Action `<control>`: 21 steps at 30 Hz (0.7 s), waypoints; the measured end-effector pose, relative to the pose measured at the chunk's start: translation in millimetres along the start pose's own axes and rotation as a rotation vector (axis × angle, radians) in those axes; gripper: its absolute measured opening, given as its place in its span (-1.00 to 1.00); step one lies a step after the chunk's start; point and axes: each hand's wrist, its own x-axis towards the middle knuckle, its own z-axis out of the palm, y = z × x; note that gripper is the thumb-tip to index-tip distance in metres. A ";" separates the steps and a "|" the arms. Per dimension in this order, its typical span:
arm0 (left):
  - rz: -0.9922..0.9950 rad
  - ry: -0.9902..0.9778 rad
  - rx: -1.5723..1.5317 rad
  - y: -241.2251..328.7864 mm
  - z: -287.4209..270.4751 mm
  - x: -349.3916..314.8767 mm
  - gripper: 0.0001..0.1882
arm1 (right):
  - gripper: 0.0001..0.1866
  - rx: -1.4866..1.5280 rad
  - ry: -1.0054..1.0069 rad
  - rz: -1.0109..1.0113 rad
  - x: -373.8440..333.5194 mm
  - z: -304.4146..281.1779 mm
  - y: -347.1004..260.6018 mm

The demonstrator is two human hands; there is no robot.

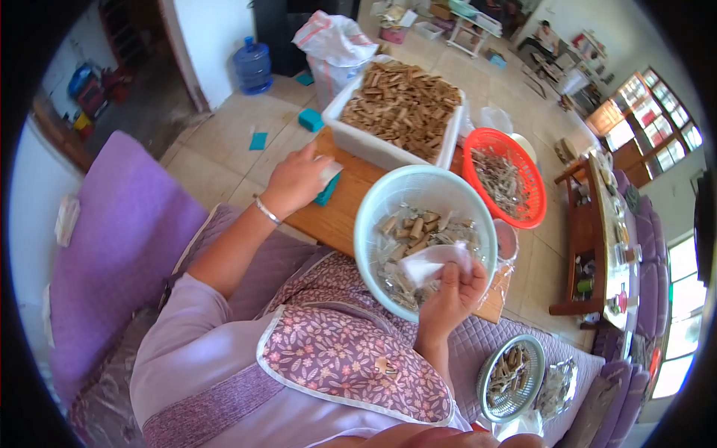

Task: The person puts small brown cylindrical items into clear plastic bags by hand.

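My left hand point(295, 179) is over the left end of the wooden table, its fingers closed around a small whitish piece point(331, 172) whose kind I cannot make out. Just beneath lies a teal block point(326, 191). My right hand point(455, 290) pinches a thin whitish plastic strip or small bag point(427, 264), blurred, above a pale blue basin point(371, 280). Inside that basin are short brown pieces point(420, 226) like cut stems, mixed with clear plastic wrappers. A white tub point(340, 134) heaped with similar brown pieces point(403, 101) stands behind it.
To the right of the basin is a red basket point(539, 201) of thin greyish pieces. A smaller basket point(489, 399) sits on the quilted seat at lower right. Beyond the table are a woven sack point(332, 48), a blue water jug point(252, 67) and teal pieces point(311, 119) on the floor.
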 end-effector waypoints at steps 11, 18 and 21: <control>0.763 0.289 0.013 154.0 -118.6 33.9 -0.80 | -0.63 0.018 0.167 -0.009 12.7 1.4 35.1; 0.845 0.350 0.017 209.0 -96.9 38.1 -0.78 | -0.63 -0.152 0.222 -0.168 9.8 -5.4 23.7; 0.831 0.365 0.044 211.5 -90.9 39.4 -0.76 | -0.62 -0.210 0.205 -0.199 10.4 5.3 26.9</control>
